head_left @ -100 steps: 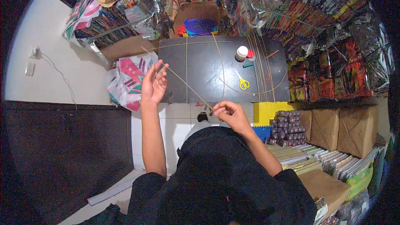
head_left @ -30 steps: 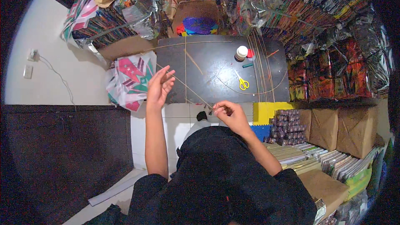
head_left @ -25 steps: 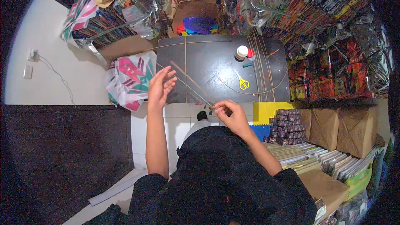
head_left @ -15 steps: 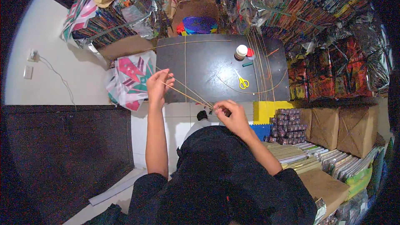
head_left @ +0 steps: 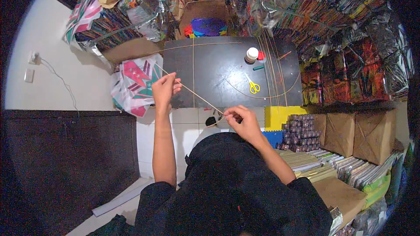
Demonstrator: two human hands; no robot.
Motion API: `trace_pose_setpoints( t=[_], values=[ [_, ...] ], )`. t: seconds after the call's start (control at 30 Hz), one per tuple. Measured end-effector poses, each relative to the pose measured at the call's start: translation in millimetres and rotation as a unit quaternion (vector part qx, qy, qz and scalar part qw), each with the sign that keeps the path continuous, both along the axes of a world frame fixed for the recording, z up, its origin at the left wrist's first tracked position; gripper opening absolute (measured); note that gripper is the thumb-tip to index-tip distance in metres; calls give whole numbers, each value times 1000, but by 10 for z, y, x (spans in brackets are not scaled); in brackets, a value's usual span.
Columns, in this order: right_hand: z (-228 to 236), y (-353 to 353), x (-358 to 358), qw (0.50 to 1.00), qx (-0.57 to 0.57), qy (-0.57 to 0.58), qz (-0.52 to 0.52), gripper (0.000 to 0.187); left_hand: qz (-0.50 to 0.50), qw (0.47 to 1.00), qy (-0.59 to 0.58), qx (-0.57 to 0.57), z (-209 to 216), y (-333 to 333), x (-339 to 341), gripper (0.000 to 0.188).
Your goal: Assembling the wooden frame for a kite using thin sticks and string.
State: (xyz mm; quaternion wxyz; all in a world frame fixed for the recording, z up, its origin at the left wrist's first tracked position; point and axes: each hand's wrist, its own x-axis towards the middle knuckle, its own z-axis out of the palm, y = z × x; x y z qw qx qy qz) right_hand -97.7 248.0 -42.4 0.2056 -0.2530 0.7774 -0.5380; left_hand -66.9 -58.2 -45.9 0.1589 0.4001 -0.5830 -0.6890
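Observation:
A thin tan stick (head_left: pixel 199 97), like a bamboo strip, runs slantwise between my hands over the table's near edge. My left hand (head_left: pixel 163 90) holds it near its upper end, the thumb and forefinger pinched while the other fingers curl loosely. My right hand (head_left: pixel 242 120), lower and to the right, pinches it in closed fingertips. A short bent piece of strip hangs below the right fingertips. On the dark table (head_left: pixel 214 70) lie more thin strips (head_left: pixel 194 67), several bunched at the right, one curved. Yellow-handled scissors (head_left: pixel 254 88) lie beyond my right hand.
A white-capped bottle (head_left: pixel 251 55), a red item (head_left: pixel 261 55) and a green tube-like piece (head_left: pixel 258 67) are on the table. Patterned sheeting (head_left: pixel 133 81) hangs at its left. Wrapped stacks (head_left: pixel 337 13) rise behind; small dark boxes (head_left: pixel 302 131) and brown parcels (head_left: pixel 372 135) stand at right.
The looped strip between my hands has opened: one strand now runs straight between them, with its tip above my left hand. My left fingers have shifted slightly; my right hand stays nearly in place.

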Motion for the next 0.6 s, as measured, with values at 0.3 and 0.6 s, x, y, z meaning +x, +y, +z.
trace_pose_setpoints(
  t=[0.3, 0.6],
  values=[
    [-274, 37, -27, 976, -113, -179, -40, 19, -37, 997, 32, 60, 76, 52, 32, 38],
    [-237, 61, -59, 945, -152, -288, -42, 19, -99, 994, 43, 17, 100, 132, 64, 33]
  ],
)
